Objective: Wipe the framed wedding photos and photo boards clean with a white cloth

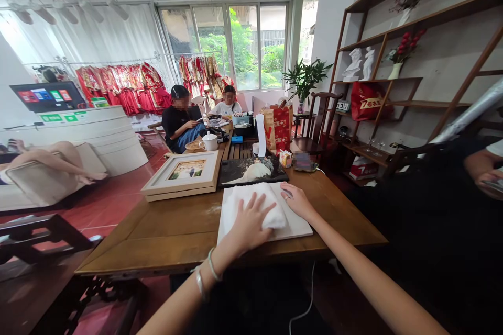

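Note:
A flat white board [297, 222] lies on the wooden table in front of me, with a folded, fluffy white cloth [275, 213] on top. My left hand [249, 225] rests on the cloth, fingers spread. At the board's right side is my right hand [294, 200], its fingers stretched out over the edge and a ring on one of them. Just beyond the board lies a dark panel [231, 171] with a pale raised shape [257, 172] on it.
Left of the panel are stacked light wooden frames [208, 167] holding a photo. Further back stand a white lidded mug [210, 141], a red paper bag [280, 131], a small carton [285, 158] and a phone [306, 163]. Two people sit at the far end; another person's hand [489, 175] shows at right.

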